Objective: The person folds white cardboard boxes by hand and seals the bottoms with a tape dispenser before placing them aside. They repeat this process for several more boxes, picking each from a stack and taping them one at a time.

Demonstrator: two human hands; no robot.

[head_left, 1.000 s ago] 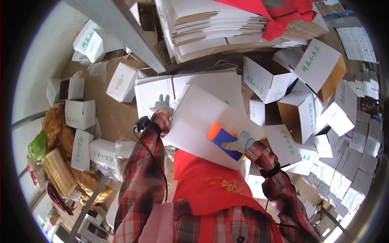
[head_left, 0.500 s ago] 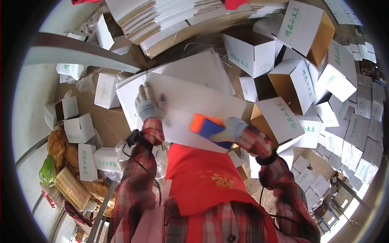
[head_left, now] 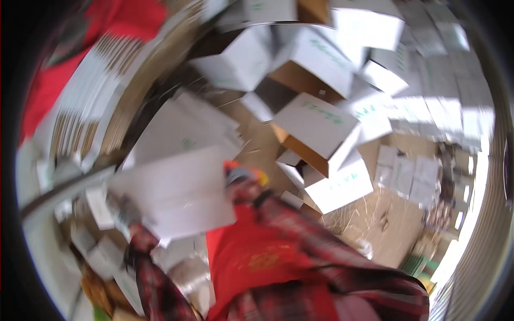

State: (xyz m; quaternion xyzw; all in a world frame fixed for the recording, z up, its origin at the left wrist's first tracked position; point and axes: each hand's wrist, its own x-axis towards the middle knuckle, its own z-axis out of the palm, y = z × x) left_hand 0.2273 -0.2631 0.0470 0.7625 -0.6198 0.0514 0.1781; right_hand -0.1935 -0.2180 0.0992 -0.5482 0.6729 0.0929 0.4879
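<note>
A flat white carton blank (head_left: 176, 195) lies in front of me over other white cardboard sheets (head_left: 176, 125), one marked in green. At its left edge is my left hand (head_left: 124, 209), gloved, its fingers smeared by motion. Beside the blank's right edge my right hand (head_left: 242, 184), also gloved, is closed on an orange-and-blue object (head_left: 230, 165). Orange shows on both sides of that hand, and what kind of tool it is I cannot tell.
Open white boxes with green writing (head_left: 321, 115) are heaped at the right, beyond my right arm. A stack of flat cardboard (head_left: 80, 107) stands at the upper left, near red cloth (head_left: 128, 21). A metal bar (head_left: 69, 190) runs in from the left. Wrapped boxes (head_left: 409, 176) sit farther right.
The view has swung right and is blurred. My left hand has shifted from flat on the blank to its left edge. My right hand, with the orange-and-blue object, is now at the right edge.
</note>
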